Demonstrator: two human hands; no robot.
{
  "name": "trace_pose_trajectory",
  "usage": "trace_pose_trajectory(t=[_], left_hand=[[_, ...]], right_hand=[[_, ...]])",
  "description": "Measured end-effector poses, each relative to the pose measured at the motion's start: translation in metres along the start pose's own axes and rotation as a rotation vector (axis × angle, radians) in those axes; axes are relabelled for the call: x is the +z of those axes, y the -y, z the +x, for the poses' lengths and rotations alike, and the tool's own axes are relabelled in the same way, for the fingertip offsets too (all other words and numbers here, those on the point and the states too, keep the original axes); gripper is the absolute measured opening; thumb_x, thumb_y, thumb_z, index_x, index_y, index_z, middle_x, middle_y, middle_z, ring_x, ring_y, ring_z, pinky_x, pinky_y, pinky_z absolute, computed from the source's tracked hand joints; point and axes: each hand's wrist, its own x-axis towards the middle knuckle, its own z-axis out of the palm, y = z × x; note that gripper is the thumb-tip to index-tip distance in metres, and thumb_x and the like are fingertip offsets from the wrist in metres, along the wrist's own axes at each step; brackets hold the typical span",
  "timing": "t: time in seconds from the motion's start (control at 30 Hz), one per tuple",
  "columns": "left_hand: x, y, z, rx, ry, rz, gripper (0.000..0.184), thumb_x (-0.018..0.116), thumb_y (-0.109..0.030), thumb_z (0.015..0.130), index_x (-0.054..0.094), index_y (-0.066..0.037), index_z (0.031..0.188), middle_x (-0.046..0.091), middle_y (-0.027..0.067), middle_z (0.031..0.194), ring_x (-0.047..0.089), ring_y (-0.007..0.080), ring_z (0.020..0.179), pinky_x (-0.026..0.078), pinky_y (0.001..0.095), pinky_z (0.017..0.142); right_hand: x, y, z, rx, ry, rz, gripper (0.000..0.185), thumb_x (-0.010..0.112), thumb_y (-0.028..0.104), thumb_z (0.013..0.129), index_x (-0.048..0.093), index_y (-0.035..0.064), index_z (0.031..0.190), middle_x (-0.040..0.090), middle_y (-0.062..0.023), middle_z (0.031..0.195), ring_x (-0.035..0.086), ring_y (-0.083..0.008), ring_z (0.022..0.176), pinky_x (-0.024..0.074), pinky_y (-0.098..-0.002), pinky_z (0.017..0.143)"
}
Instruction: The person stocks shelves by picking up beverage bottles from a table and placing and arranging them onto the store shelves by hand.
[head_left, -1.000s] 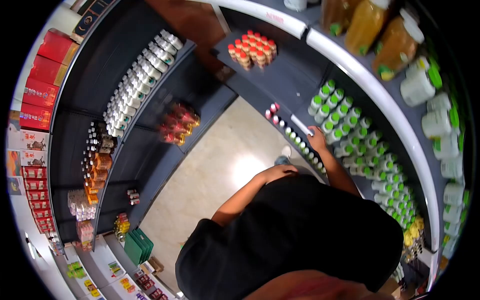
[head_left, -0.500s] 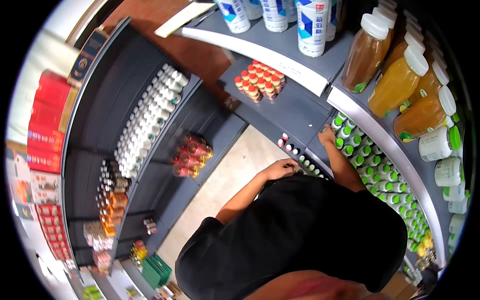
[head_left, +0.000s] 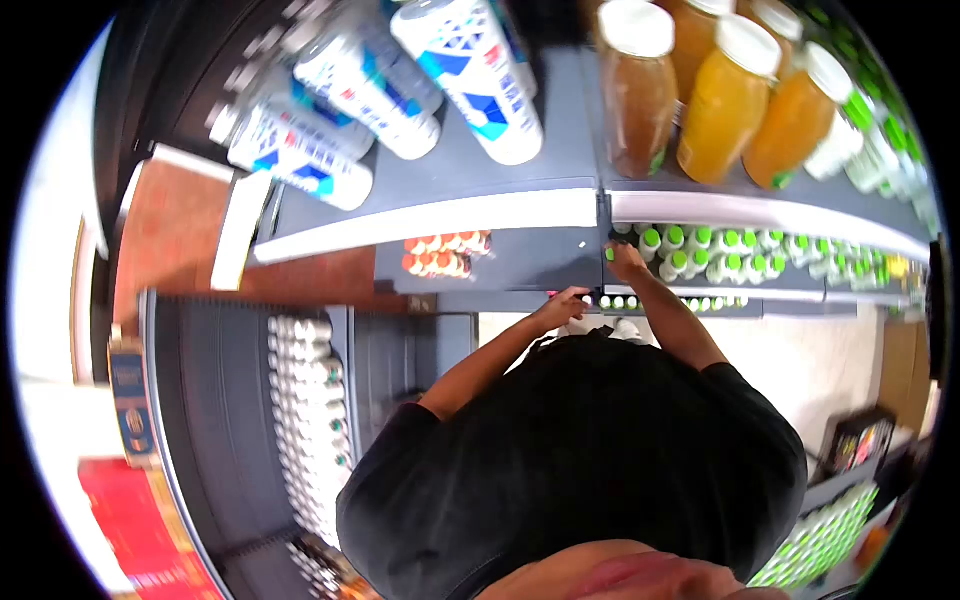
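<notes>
My right hand is closed at the left end of the green-capped bottles on the shelf under the top one. A bit of green, like a bottle's cap, shows at its fingers; the rest of that bottle is hidden. Lower and to the left, my left hand has its fingers stretched out by the shelf's front edge, beside a row of small white-capped bottles. Nothing clear shows in it. Several red-capped bottles stand further left on the same shelf as the green-capped ones.
Above, the top shelf's pale front edge overhangs my hands. White-and-blue bottles and white-lidded amber bottles stand on it. To the left is a dark shelf unit with rows of white bottles.
My view has turned, so the shelf now runs level across it. A green cap now shows at my right hand's fingers. My left hand stays near the lower shelf's edge.
</notes>
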Motion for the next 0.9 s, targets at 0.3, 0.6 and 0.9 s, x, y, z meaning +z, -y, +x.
trace_pose_trajectory(t=[0.3,0.6,0.9], left_hand=[[-0.004,0.0,0.131,0.048,-0.17,0.573,0.085,0.063,-0.021,0.076,0.03,-0.013,0.154,0.052,0.0222,0.141,0.052,0.0351,0.129,0.042,0.0421,0.105],[0.018,0.02,0.169,0.274,0.214,0.885,0.101,0.078,-0.01,0.073,0.018,-0.008,0.155,0.043,0.0242,0.148,0.042,0.0377,0.136,0.035,0.041,0.113],[0.092,0.014,0.177,0.444,0.379,1.138,0.075,0.082,-0.019,0.069,0.048,-0.012,0.136,0.061,0.0175,0.125,0.056,0.0382,0.119,0.046,0.048,0.098]], right_hand=[[0.014,0.025,-0.04,0.226,-0.231,0.281,0.049,0.07,0.011,0.072,0.062,0.005,0.12,0.063,-0.0188,0.121,0.055,-0.0382,0.121,0.0487,-0.0445,0.1],[0.034,0.022,-0.086,0.531,-0.381,0.413,0.072,0.067,0.024,0.079,0.044,-0.0011,0.142,0.055,-0.0277,0.133,0.054,-0.041,0.122,0.0451,-0.0417,0.105],[0.028,-0.035,-0.198,0.715,-0.557,0.753,0.052,0.067,0.044,0.081,0.067,0.0046,0.115,0.069,-0.0231,0.105,0.066,-0.0383,0.099,0.0514,-0.0444,0.089]])
